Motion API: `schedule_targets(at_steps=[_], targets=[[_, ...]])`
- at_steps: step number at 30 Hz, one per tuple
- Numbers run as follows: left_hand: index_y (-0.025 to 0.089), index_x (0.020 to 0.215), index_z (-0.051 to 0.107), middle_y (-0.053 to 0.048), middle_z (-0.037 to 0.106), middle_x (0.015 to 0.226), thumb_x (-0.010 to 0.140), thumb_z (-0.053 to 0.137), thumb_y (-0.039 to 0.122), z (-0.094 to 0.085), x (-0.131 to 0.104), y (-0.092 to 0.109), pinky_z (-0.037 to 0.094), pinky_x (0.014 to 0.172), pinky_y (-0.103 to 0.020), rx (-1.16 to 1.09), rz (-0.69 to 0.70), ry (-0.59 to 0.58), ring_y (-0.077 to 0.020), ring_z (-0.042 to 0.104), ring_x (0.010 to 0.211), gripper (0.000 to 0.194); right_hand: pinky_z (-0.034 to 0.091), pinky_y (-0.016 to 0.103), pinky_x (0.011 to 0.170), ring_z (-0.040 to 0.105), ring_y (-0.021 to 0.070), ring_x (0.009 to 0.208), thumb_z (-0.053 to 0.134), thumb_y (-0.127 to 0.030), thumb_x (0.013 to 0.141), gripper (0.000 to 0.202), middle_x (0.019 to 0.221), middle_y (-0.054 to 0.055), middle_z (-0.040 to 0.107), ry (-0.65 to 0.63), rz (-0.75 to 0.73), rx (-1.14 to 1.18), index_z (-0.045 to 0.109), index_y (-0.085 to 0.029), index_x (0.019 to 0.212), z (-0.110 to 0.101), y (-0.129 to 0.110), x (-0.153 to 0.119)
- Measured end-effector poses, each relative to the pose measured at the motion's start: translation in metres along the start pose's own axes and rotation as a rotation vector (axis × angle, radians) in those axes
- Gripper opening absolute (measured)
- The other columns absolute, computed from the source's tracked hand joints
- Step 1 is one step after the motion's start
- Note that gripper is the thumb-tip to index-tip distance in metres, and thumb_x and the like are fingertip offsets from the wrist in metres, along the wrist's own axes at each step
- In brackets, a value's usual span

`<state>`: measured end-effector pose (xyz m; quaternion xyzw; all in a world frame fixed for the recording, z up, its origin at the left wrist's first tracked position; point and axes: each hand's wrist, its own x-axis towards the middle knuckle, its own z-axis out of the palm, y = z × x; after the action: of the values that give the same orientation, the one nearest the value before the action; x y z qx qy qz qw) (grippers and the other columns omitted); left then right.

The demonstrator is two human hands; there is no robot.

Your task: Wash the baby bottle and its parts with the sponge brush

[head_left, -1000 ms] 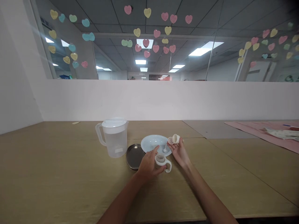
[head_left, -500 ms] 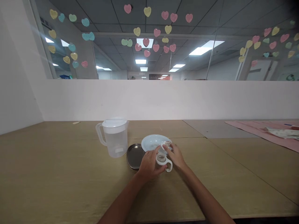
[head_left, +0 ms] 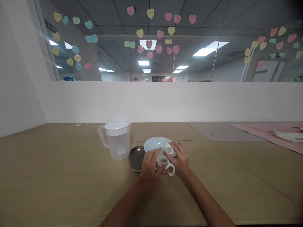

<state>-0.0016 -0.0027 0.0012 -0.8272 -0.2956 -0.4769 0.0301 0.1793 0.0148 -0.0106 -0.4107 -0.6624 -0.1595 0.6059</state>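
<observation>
The clear round bottle (head_left: 163, 161), with a threaded open mouth and a curved white plastic handle (head_left: 173, 170) on 1 side, is in the left hand (head_left: 150, 164), in front of the pale blue bowl. The left hand is closed around it, fingers along its far left side and thumb across the front; whether its base rests on the worktop I cannot tell. Just above its mouth, apart from it, is the small round white plastic cap (head_left: 169, 148), tilted so its hollow underside faces the wearer. The right hand (head_left: 180, 158) is clamped on that cap, with finger and thumb at its rim.

Behind both sits the shallow pale blue bowl (head_left: 151, 144), partly hidden by the hands. Left of it is the dark round-cornered metal tray (head_left: 136, 159), just beside the left hand. Further left, the translucent white lidded plastic pitcher (head_left: 118, 143) stands upright, handle to the left. All are on the light brown wooden worktop (head_left: 71, 176). Far right, a pink cloth (head_left: 254, 128) lies flat. Behind runs a white wall (head_left: 113, 101) below a glass pane with heart-shaped paper notes (head_left: 193, 19).
</observation>
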Motion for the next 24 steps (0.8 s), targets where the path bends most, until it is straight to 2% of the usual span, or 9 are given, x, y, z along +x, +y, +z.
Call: schedule_targets(at_steps=[4, 9, 12, 15, 18, 21, 24], targets=[[0.018, 0.127, 0.047, -0.012, 0.06, 0.112, 0.087, 0.043, 0.048, -0.001, 0.003, 0.007, 0.04, 0.09, -0.037, -0.02, -0.038, 0.037, -0.0233, 0.055, 0.103, 0.05, 0.038, 0.047, 0.1, 0.058, 0.0236, 0.101, 0.064, -0.031, 0.076, 0.039, 0.107, 0.007, 0.065, -0.037, -0.146, -0.004, 0.061, -0.026, 0.114, -0.004, 0.0, -0.001], [0.021, 0.118, 0.054, -0.009, 0.064, 0.107, 0.087, 0.043, 0.047, 0.002, 0.012, 0.015, 0.042, 0.089, -0.039, -0.06, -0.096, 0.07, -0.0232, 0.057, 0.098, 0.042, 0.039, 0.048, 0.1, 0.06, 0.0236, 0.102, 0.059, -0.033, 0.08, 0.033, 0.111, 0.007, 0.065, -0.108, -0.14, -0.02, 0.062, -0.027, 0.112, -0.007, 0.002, -0.002], [0.022, 0.112, 0.057, -0.009, 0.065, 0.101, 0.082, 0.052, 0.047, 0.006, 0.019, 0.021, 0.044, 0.087, -0.04, -0.065, -0.092, 0.117, -0.0239, 0.058, 0.095, 0.04, 0.042, 0.047, 0.099, 0.061, 0.0238, 0.101, 0.06, -0.035, 0.08, 0.032, 0.108, 0.007, 0.066, -0.046, -0.146, -0.021, 0.064, -0.027, 0.111, -0.006, 0.002, -0.004], [0.024, 0.113, 0.057, -0.008, 0.063, 0.102, 0.081, 0.054, 0.045, 0.01, 0.026, 0.029, 0.046, 0.086, -0.04, -0.124, -0.154, 0.149, -0.023, 0.057, 0.094, 0.039, 0.047, 0.043, 0.095, 0.061, 0.0242, 0.102, 0.06, -0.037, 0.08, 0.031, 0.105, 0.007, 0.067, 0.014, -0.154, 0.0, 0.065, -0.026, 0.109, -0.004, 0.002, -0.008], [0.026, 0.116, 0.057, -0.007, 0.062, 0.096, 0.085, 0.048, 0.045, 0.009, 0.033, 0.032, 0.05, 0.078, -0.037, -0.246, -0.177, 0.103, -0.0205, 0.056, 0.085, 0.037, 0.051, 0.04, 0.091, 0.062, 0.0246, 0.102, 0.059, -0.041, 0.08, 0.032, 0.104, 0.007, 0.068, 0.021, -0.096, 0.051, 0.066, -0.025, 0.107, -0.004, 0.003, -0.01], [0.026, 0.114, 0.061, -0.006, 0.062, 0.085, 0.084, 0.051, 0.047, 0.0, 0.041, 0.029, 0.051, 0.071, -0.033, -0.305, -0.108, 0.044, -0.0178, 0.056, 0.075, 0.038, 0.054, 0.035, 0.086, 0.064, 0.0243, 0.099, 0.063, -0.038, 0.078, 0.032, 0.106, 0.007, 0.067, 0.03, -0.052, 0.107, 0.066, -0.026, 0.108, -0.005, 0.004, -0.011], [0.024, 0.112, 0.063, -0.003, 0.061, 0.079, 0.086, 0.05, 0.041, -0.014, 0.051, 0.025, 0.049, 0.07, -0.026, -0.311, -0.034, 0.01, -0.0138, 0.056, 0.072, 0.034, 0.055, 0.034, 0.085, 0.063, 0.0245, 0.101, 0.066, -0.032, 0.077, 0.034, 0.11, 0.006, 0.066, 0.085, -0.043, 0.124, 0.064, -0.026, 0.11, -0.005, 0.002, -0.01]])
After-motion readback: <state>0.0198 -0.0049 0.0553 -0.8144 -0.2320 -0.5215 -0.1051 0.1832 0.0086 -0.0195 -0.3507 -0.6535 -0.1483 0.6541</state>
